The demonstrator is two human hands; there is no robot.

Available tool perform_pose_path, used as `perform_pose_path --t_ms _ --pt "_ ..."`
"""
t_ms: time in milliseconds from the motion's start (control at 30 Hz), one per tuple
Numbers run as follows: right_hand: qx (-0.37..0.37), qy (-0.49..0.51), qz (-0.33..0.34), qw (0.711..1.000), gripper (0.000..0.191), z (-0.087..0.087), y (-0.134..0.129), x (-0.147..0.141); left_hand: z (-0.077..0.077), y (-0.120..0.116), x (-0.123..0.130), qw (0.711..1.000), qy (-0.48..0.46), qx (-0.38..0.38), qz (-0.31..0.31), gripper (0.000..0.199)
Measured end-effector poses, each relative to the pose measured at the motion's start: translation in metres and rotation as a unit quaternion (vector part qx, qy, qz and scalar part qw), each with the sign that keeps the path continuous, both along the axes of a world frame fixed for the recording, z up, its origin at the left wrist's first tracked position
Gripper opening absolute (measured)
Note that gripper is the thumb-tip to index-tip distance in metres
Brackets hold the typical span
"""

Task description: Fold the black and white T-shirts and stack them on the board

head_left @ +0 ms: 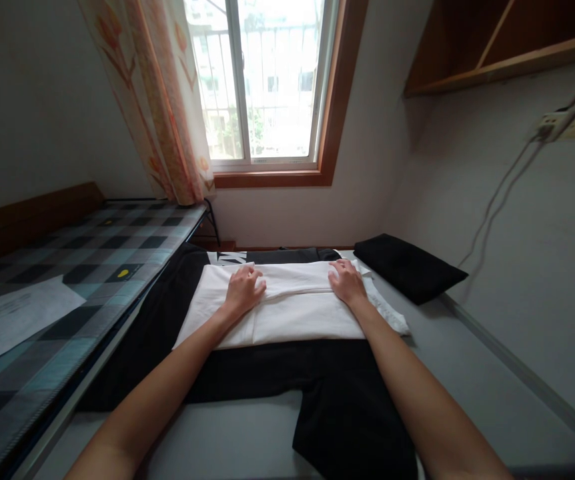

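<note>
Presently, white cloth lies part-folded, ruffled edge loose at right, across spread-out black garment; left hand and right hand rest atop, fingers slightly curled, grip indeterminate.

The folded white fabric cloth is covering the middle of the spread black fabric garment and is partly hiding the bold white lettering at the far side. The person's left hand and right hand are hiding small patches of the cloth. The bottom edge is cutting off both bare forearms. The left edge is cropping the printed white paper sheets, whose lines are appearing too small to read
</note>
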State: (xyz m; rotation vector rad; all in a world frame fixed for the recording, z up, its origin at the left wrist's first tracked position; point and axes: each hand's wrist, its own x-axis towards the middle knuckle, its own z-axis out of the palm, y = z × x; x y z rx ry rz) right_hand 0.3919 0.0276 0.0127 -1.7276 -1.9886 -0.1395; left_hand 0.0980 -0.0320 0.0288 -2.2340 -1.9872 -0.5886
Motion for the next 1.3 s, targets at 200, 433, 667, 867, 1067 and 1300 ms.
perform_pose_path --t_ms 200,433,667,867,1067,1300 --pt "-0.046 -0.044 -0.017 0.998 0.054 -0.002 -0.001 -0.006 -0.013 -0.006 0.011 0.997 0.055 -0.032 -0.038 0.058" --pt "-0.028 -0.028 -0.034 0.999 0.048 0.012 -0.007 0.011 -0.015 -0.005 0.01 0.997 0.063 -0.031 -0.034 0.056" --pt "-0.19 0.004 -0.201 0.961 0.052 0.034 -0.009 0.054 -0.015 -0.005 0.011 0.997 0.058 -0.025 -0.035 0.053" --pt "-0.237 0.061 -0.23 0.942 0.059 0.026 0.003 0.056 -0.015 -0.005 0.01 0.997 0.057 -0.03 -0.033 0.052" --pt "-0.194 0.131 -0.208 0.95 0.054 0.022 0.017 0.06 -0.015 -0.005 0.01 0.998 0.048 -0.037 -0.035 0.053" --pt "-0.24 0.404 -0.104 0.877 0.037 0.029 0.023 0.077 -0.016 -0.005 0.01 0.998 0.041 -0.034 -0.035 0.053"
